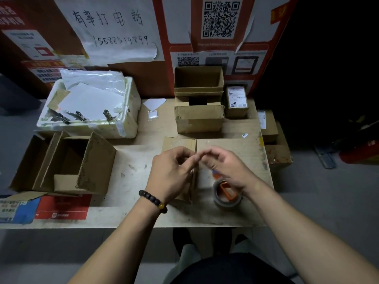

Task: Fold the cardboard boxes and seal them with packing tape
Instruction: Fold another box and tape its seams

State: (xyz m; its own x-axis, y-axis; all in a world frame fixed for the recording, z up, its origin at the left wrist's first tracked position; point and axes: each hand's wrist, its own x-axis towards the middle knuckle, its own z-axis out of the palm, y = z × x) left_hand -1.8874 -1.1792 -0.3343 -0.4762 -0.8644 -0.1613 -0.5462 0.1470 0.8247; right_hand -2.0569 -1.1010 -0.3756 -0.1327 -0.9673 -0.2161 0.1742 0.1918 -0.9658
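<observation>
Both hands (196,167) meet fingertips above a half-hidden small box (180,146); their grip stays unclear.

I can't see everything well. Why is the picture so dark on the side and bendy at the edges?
In the head view, light falls on the pale wooden table, while the right side sinks into black; the wide-angle lens curves the edges; the fingertips of the left hand and right hand are slightly blurred.

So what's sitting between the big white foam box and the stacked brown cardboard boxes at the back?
In the head view, a small white paper piece lies on the wooden table between white foam box and stacked brown cardboard boxes.
</observation>
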